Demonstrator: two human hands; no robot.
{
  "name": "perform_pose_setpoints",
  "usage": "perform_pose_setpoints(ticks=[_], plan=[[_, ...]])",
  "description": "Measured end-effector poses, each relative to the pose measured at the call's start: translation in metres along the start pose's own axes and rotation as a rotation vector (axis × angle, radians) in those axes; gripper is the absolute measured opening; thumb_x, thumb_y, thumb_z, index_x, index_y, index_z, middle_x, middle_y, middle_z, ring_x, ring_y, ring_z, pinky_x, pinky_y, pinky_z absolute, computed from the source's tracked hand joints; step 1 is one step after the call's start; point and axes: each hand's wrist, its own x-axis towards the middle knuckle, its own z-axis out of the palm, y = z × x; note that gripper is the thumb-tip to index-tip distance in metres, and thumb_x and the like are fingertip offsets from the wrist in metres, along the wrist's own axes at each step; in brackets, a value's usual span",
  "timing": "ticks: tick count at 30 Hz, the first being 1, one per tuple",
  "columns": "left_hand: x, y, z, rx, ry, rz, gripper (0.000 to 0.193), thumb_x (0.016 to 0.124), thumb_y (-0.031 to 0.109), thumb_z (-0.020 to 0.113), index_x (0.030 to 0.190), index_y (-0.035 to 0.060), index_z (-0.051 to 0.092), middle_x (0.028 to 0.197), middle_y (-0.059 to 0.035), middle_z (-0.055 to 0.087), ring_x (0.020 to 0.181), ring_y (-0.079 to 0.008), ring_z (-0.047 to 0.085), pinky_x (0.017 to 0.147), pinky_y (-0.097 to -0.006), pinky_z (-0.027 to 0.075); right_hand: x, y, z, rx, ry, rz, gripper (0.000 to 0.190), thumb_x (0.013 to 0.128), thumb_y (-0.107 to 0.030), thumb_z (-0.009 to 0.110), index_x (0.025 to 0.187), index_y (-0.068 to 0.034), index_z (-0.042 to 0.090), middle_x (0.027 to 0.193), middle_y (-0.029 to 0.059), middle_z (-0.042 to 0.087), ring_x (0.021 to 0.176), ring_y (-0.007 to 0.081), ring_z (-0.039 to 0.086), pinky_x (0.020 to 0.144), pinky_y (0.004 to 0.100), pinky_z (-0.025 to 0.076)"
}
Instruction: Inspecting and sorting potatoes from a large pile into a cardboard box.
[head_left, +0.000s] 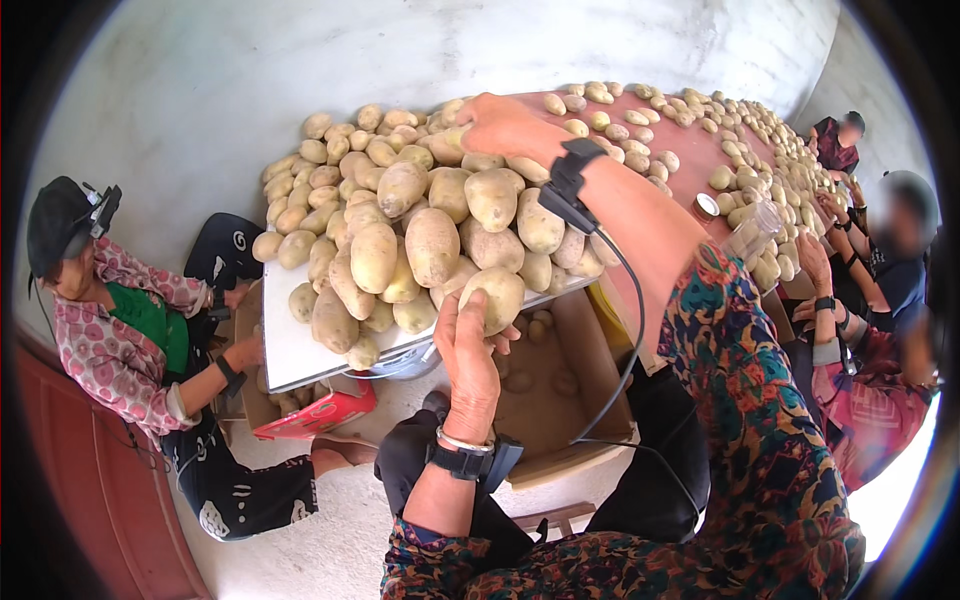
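My left hand (469, 356) grips a potato (495, 300) at the front edge of the white board (296, 349). Over the back of the heaped potatoes (432, 247), my right hand (506, 127) reaches with curled fingers. It touches a long potato (448, 146), but its fingertips are partly hidden, so I cannot tell whether it grips it. Both of my wrists wear black bands with devices, and a black cable hangs from the right one.
Below the board are a cardboard box (559, 427) holding some potatoes and a red-sided carton (315, 416). A seated person (127, 322) works at left. Several people sit at right by a red tabletop (690, 154) bearing more potatoes, a clear jar (754, 225) and a lid (706, 206).
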Motion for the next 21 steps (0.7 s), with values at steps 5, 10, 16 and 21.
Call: perform_pose_setpoints(ticks=[5, 10, 16, 21], plan=[[0.003, 0.004, -0.002, 0.012, 0.014, -0.013, 0.038, 0.092, 0.031, 0.054, 0.109, -0.0024, 0.056, 0.082, -0.0092, 0.064, 0.057, -0.0152, 0.058, 0.048, -0.0247, 0.040, 0.025, -0.001, 0.036, -0.147, 0.106, -0.092, 0.049, 0.082, -0.003, 0.052, 0.130, -0.009, 0.058, 0.100, 0.0219, 0.069, 0.093, 0.0330, 0.067, 0.082, 0.0376, 0.052], [0.003, 0.006, -0.004, 0.034, 0.004, -0.025, 0.038, 0.091, 0.033, 0.054, 0.109, -0.0011, 0.055, 0.083, -0.0087, 0.063, 0.058, -0.0164, 0.057, 0.049, -0.0257, 0.039, 0.008, 0.006, 0.032, -0.146, 0.107, -0.330, 0.046, 0.084, -0.001, 0.046, 0.127, -0.007, 0.060, 0.106, 0.0213, 0.068, 0.100, 0.0342, 0.065, 0.089, 0.0388, 0.051], [0.000, 0.009, -0.002, 0.069, -0.041, -0.025, 0.040, 0.092, 0.034, 0.055, 0.110, -0.0014, 0.055, 0.084, -0.0087, 0.064, 0.058, -0.0147, 0.057, 0.049, -0.0241, 0.039, -0.067, 0.004, 0.000, 0.177, 0.201, -0.386, 0.038, 0.084, -0.012, 0.058, 0.121, -0.004, 0.062, 0.102, 0.0173, 0.070, 0.095, 0.0301, 0.067, 0.082, 0.0373, 0.053], [-0.004, 0.011, 0.006, 0.162, -0.109, -0.009, 0.046, 0.092, 0.035, 0.060, 0.119, -0.0011, 0.051, 0.083, -0.0076, 0.063, 0.058, -0.0116, 0.056, 0.048, -0.0226, 0.040, -0.172, 0.006, 0.003, 0.334, -0.414, -0.520, 0.055, 0.080, -0.020, 0.072, 0.130, -0.005, 0.055, 0.122, 0.0140, 0.063, 0.111, 0.0248, 0.062, 0.096, 0.0378, 0.048]])
